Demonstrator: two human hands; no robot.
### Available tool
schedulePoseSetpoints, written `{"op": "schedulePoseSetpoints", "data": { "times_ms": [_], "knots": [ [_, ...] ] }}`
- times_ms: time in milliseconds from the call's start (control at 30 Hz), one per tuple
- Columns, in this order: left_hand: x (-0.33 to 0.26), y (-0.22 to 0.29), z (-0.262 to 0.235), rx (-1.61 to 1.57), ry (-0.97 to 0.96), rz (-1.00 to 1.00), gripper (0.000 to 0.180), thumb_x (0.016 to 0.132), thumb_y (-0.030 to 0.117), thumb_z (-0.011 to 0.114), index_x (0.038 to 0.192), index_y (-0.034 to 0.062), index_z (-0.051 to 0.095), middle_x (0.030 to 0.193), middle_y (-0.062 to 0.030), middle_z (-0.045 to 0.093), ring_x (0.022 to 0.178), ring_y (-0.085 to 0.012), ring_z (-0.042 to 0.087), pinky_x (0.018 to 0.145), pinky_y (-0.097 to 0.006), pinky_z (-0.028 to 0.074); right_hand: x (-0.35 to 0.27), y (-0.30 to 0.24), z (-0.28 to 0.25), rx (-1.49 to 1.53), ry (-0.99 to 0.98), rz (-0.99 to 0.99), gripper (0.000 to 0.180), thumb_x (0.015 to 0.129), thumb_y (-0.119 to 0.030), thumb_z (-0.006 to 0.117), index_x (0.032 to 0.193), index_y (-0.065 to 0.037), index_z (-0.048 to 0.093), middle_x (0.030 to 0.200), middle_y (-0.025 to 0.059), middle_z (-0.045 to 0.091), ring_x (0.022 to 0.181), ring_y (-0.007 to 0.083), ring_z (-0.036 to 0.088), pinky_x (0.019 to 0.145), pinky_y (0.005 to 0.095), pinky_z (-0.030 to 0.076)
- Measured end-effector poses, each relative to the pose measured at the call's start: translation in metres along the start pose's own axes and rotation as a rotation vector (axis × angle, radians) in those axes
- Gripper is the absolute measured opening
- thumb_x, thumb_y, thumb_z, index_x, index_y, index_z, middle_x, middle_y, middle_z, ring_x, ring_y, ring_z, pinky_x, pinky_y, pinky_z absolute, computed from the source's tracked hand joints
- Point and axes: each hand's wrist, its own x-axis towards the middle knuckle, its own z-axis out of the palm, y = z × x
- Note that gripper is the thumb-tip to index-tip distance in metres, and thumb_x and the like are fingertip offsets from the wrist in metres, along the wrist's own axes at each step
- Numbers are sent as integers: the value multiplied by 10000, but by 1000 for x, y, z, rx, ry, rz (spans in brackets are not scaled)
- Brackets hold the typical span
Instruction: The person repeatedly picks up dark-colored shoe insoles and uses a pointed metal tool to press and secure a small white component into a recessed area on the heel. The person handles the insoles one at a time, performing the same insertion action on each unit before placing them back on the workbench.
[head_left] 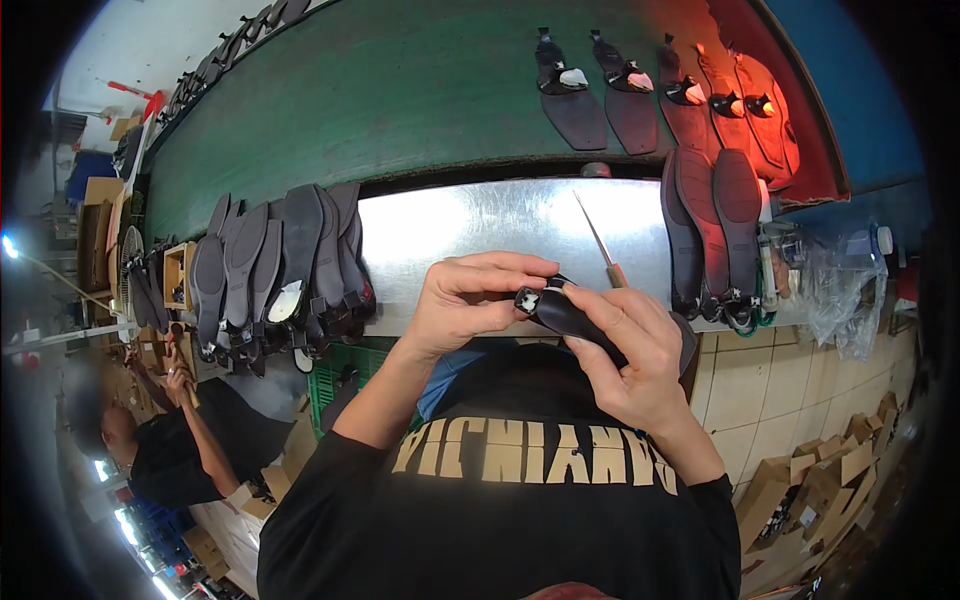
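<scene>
A black shoe (572,318) is held between my hands over the near edge of the metal tabletop (430,230). A white patch shows on its small squared end, which points left. Thumb and fingers of my left hand (468,298) close around that end. My right hand (638,350) grips the shoe's dark body from the right, hiding part of it; a dark sole edge shows beyond the wrist. Just past my right fingers lies an awl-like tool (598,238), its thin metal point directed away and its brown handle toward me.
Dark soles (243,245) are bunched at the left end of the tabletop, and more soles (738,200) stand at its right. Beyond, a green conveyor belt (400,90) carries sandals (628,100) toward a red-lit opening. Cardboard boxes (820,490) sit lower right. Another person (200,430) works at left.
</scene>
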Motion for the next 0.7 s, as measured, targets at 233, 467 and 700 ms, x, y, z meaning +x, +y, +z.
{"op": "schedulePoseSetpoints", "data": {
  "times_ms": [233,467,700],
  "knots": [
    [2,-3,1,136,-48,61,456,629,-162,504,998,-7,723,1142,-253,642,1028,-286,656,856,-305,521,-1,1,1,-74,-22,-22,413,680,-63,724,1088,-52,665,835,69,597,732,246,585,674,348,439],
    [-2,-2,5,168,-32,8,448,693,-157,525,1077,-1,696,1211,-247,608,1081,-269,631,869,-307,526,0,-1,2,-23,-76,81,396,706,-62,709,1098,-56,654,827,72,604,716,248,600,673,348,462],
    [-8,-10,13,-62,113,-307,424,836,-90,483,1235,0,594,1278,-203,570,1068,-233,631,773,-287,598,-7,14,14,221,-52,304,300,746,-39,676,1045,-43,650,859,98,645,744,267,636,683,328,489]
  ]
}}
